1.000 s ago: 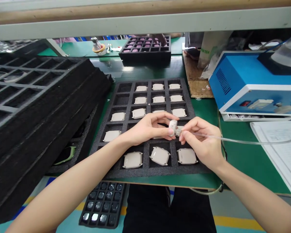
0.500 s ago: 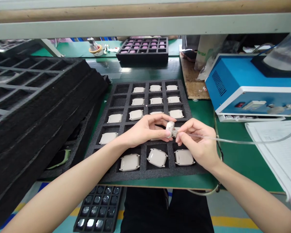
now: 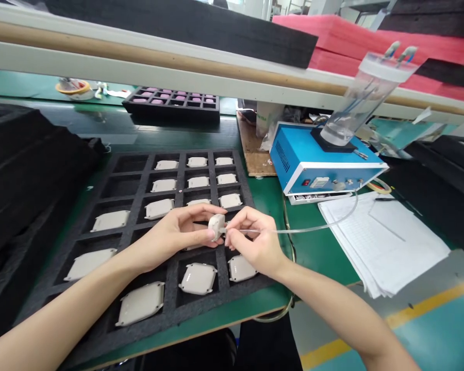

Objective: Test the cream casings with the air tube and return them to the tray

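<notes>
Between thumb and fingers, my left hand (image 3: 191, 226) holds a beige watch case (image 3: 215, 225) on edge above the foam tray. My right hand (image 3: 255, 237) pinches the end of a clear thin tube (image 3: 305, 230) close against the case; the exact tip is hidden by my fingers. Under both hands lies a black foam tray (image 3: 170, 288) with square pockets. Several more beige watch cases (image 3: 198, 278) rest in its pockets, and a few pockets at the far left hold nothing.
The tube runs to a blue machine (image 3: 332, 170) at the right, which carries a clear cylinder (image 3: 351, 113). Paper sheets (image 3: 386, 242) lie before it. Black foam trays (image 3: 23, 180) are stacked at left. Beyond sits a tray of purple pieces (image 3: 170, 108), under a shelf edge (image 3: 232, 77).
My view has swung to the right, bringing the whole blue machine and the papers into sight. Both hands keep their grip on the watch case and the tube, still close together.
</notes>
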A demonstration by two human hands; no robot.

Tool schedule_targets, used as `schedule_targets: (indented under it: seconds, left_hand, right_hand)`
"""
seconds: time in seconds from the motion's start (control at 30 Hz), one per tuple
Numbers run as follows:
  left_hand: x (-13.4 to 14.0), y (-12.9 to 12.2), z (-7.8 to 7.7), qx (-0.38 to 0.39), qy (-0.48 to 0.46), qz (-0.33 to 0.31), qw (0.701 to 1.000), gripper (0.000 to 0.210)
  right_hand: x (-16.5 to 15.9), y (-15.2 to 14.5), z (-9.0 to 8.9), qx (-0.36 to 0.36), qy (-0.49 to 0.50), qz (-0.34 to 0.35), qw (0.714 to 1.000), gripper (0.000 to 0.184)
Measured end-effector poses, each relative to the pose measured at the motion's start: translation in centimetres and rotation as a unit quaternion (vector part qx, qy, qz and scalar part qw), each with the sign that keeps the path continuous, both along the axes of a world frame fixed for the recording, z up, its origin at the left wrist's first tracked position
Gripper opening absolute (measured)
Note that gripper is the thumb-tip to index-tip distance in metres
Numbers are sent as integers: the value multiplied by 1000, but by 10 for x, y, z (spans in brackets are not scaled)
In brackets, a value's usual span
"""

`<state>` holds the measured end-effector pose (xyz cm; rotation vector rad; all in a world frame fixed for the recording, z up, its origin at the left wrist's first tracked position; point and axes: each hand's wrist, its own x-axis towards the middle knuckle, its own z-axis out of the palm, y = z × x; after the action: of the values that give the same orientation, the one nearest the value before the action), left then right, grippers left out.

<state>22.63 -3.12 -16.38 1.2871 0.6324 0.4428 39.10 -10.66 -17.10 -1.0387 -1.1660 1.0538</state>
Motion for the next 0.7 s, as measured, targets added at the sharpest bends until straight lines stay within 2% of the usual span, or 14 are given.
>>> schedule_targets:
  seconds: [0.23, 0.4, 0.53, 0.7]
  left_hand:
    - [1, -1, 0, -4, -16, 3, 1000, 35]
    - [0, -1, -3, 46, -44, 15, 998, 39]
    - [-2, -3, -4, 73, -74, 27, 994, 42]
    - [-2, -5, -2, 73, -102, 36, 991, 45]
  right_hand:
    - [0, 0, 0, 7, -7, 4, 1000, 7]
    - [2, -2, 0, 17, -26, 5, 1000, 7]
    - [3, -6, -2, 48, -61, 3, 997, 7]
    - [5, -10, 0, 92, -91, -2, 992, 7]
